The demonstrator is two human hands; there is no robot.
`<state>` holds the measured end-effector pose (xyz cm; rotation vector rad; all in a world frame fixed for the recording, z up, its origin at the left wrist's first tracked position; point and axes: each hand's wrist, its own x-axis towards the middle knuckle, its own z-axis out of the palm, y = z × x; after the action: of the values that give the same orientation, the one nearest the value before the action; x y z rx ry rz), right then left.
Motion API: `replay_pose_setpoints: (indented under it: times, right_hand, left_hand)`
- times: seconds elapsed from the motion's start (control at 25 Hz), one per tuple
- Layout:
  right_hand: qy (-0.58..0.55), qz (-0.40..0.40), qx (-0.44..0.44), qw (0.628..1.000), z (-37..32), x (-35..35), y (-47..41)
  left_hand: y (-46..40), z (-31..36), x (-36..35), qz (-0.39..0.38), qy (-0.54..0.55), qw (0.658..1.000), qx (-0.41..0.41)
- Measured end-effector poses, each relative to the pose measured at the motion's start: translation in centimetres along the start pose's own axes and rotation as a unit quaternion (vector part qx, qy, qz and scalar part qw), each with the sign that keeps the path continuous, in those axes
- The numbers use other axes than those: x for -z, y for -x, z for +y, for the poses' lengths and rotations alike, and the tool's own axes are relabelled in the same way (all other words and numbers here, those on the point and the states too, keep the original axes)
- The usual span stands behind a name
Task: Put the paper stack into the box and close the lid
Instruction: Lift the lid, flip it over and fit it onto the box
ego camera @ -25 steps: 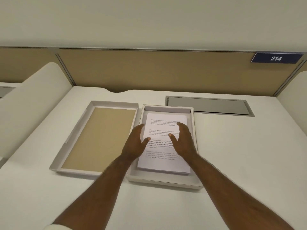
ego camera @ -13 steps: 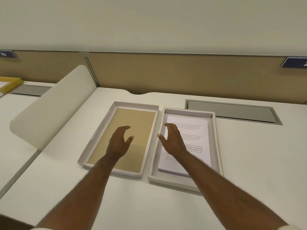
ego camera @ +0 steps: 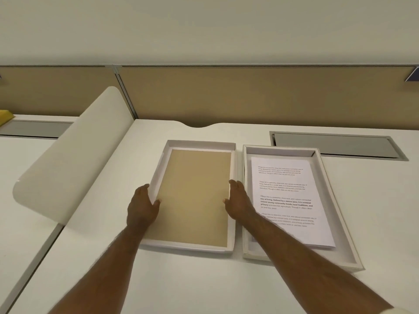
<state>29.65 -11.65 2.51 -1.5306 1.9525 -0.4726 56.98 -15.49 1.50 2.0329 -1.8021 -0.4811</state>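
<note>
The white box (ego camera: 322,168) lies open on the desk at the right, with the printed paper stack (ego camera: 285,191) flat inside it. Just left of it the lid (ego camera: 195,196) lies upside down, its tan inner face up and its white rim around it. My left hand (ego camera: 142,208) grips the lid's left rim, thumb over the edge. My right hand (ego camera: 239,202) holds the lid's right rim, between lid and box; my right forearm crosses the box's near left corner.
A curved white divider (ego camera: 74,159) stands at the left of the desk. A grey cable hatch (ego camera: 335,147) is set into the desk behind the box. A tan partition wall (ego camera: 249,96) runs along the back. A yellow object (ego camera: 4,116) shows on the neighbouring desk.
Both hands left the paper stack in the box and moved left to the lid, closing on its two long rims. The view shifted left.
</note>
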Motion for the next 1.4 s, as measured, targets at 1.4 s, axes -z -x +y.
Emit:
replay_pose_setpoints:
  times: [1.4]
  right_hand:
    - [-0.080,0.239,0.207,0.945,-6.0,22.3,5.1]
  left_hand:
    - [5.5,25.7,4.1,-0.125,0.599,0.776,-0.150]
